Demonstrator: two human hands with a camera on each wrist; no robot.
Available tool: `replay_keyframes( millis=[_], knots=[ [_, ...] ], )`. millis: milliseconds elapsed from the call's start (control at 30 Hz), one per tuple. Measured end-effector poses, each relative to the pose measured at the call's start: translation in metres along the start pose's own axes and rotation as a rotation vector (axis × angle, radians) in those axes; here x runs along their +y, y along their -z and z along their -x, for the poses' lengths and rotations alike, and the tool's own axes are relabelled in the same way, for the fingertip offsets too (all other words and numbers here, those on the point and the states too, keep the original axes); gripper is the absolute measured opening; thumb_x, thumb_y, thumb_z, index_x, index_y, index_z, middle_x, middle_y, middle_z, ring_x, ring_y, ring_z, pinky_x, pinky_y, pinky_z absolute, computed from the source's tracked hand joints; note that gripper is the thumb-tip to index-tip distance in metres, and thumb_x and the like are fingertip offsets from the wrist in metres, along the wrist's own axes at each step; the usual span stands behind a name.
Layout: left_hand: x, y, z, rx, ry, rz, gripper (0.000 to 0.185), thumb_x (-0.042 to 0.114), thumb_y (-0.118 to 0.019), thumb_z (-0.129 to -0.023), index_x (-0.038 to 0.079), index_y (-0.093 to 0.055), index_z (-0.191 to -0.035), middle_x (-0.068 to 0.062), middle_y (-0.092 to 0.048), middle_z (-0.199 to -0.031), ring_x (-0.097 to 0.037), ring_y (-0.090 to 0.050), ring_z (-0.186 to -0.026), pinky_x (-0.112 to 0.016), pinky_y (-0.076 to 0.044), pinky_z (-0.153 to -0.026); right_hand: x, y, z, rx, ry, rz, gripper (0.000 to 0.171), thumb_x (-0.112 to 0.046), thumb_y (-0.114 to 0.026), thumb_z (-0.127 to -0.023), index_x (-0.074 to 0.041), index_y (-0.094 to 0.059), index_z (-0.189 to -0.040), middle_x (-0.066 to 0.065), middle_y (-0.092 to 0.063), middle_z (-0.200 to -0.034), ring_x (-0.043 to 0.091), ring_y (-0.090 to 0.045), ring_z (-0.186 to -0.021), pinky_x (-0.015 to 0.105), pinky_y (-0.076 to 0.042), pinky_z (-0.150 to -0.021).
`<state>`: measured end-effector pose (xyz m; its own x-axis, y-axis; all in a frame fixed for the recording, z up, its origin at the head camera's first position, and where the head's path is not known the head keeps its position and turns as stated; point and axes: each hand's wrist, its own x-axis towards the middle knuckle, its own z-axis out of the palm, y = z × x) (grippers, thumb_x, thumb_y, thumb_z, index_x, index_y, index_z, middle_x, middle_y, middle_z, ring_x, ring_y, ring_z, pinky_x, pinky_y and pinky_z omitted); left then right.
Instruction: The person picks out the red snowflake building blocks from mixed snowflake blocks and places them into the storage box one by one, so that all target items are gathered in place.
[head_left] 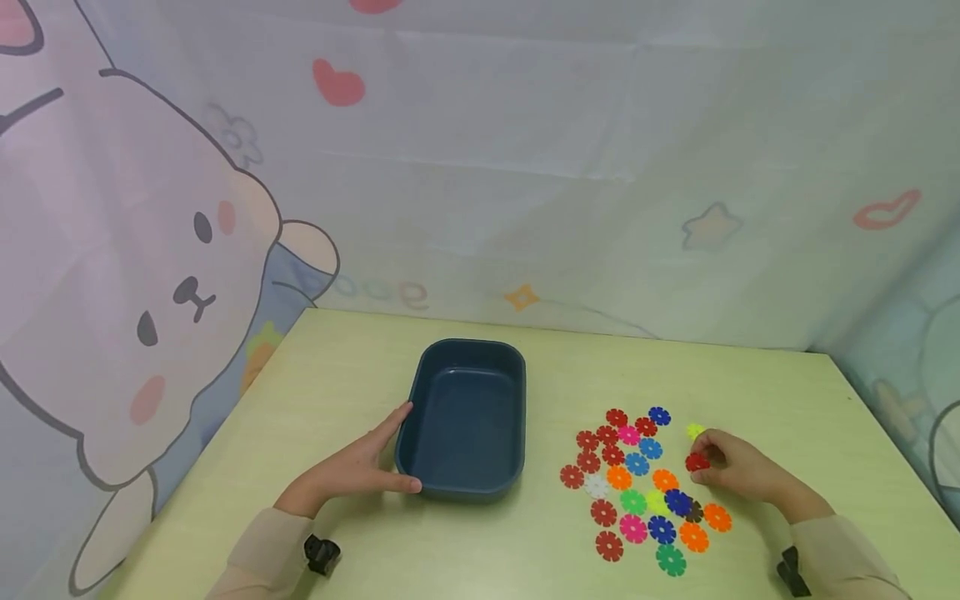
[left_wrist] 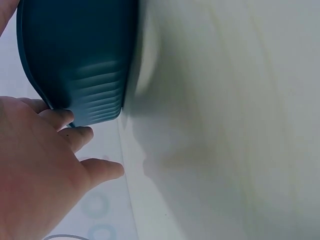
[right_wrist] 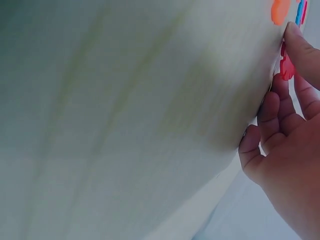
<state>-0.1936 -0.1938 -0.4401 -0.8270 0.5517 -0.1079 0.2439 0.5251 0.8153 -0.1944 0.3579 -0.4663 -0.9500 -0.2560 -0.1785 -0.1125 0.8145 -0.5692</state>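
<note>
A dark blue rectangular basin (head_left: pixel 471 492) sits on the table. My left hand (head_left: pixel 360 468) rests against its left side, fingers spread along the wall and thumb at the near left corner. In the left wrist view, fingertips of the left hand (left_wrist: pixel 45 165) touch the basin's edge (left_wrist: pixel 95 70). At the right, my right hand (head_left: pixel 738 468) pinches a red notched plastic disc (head_left: pixel 697 462) between thumb and fingers. That red disc (right_wrist: pixel 286 67) also shows by the thumb in the right wrist view. A yellow disc (head_left: pixel 695 431) lies just beyond this hand.
Several notched discs in many colours lie spread between the basin and my right hand, among them a green disc (head_left: pixel 671 560), a white disc (head_left: pixel 596 486) and an orange disc (head_left: pixel 717 517). A printed cloth (head_left: pixel 570 167) hangs behind the pale table (head_left: pixel 352 358).
</note>
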Motion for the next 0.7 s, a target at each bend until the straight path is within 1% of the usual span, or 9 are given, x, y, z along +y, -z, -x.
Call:
replay_keyframes(
  millis=[267,433,600,700],
  knots=[
    [-0.0017,-0.001,0.002,-0.003,0.003,0.004,0.112,0.038,-0.079,-0.08,0.015,0.0,-0.157,-0.011,0.002,-0.162,-0.035,-0.002,-0.147,-0.062,-0.015,-0.112,-0.0008,-0.0003,0.0013,-0.014,-0.032,-0.022,0.034,-0.027,-0.078,-0.081,-0.007,-0.062,-0.103,0.002,-0.056,-0.089,0.019,-0.05,-0.086,0.025,-0.047,-0.075],
    [-0.0003,-0.0011,0.0014,-0.007,-0.002,-0.001,0.113,0.039,-0.078,-0.08,0.014,0.0,-0.157,-0.011,0.002,-0.162,-0.035,-0.002,-0.147,-0.061,-0.015,-0.112,0.0001,0.0031,0.003,-0.032,-0.051,-0.039,0.039,-0.03,-0.079,-0.08,-0.006,-0.065,-0.107,0.003,-0.058,-0.09,0.019,-0.051,-0.086,0.026,-0.048,-0.074],
    [-0.0003,-0.0003,-0.0017,-0.005,-0.014,-0.013,0.113,0.039,-0.078,-0.08,0.013,0.001,-0.156,-0.011,0.002,-0.162,-0.034,-0.001,-0.148,-0.06,-0.015,-0.113,0.0032,0.0058,0.0012,-0.025,-0.049,-0.041,0.04,-0.03,-0.079,-0.08,-0.006,-0.065,-0.109,0.002,-0.058,-0.088,0.019,-0.051,-0.084,0.022,-0.047,-0.071],
    [-0.0014,0.0002,-0.0011,-0.002,-0.01,-0.02,0.114,0.039,-0.079,-0.08,0.012,0.001,-0.156,-0.012,0.002,-0.162,-0.034,-0.001,-0.148,-0.06,-0.015,-0.113,0.0044,0.0053,-0.0001,-0.044,-0.046,-0.055,0.044,-0.034,-0.079,-0.079,-0.006,-0.065,-0.111,0.002,-0.059,-0.088,0.019,-0.051,-0.084,0.021,-0.047,-0.07]
  ],
)
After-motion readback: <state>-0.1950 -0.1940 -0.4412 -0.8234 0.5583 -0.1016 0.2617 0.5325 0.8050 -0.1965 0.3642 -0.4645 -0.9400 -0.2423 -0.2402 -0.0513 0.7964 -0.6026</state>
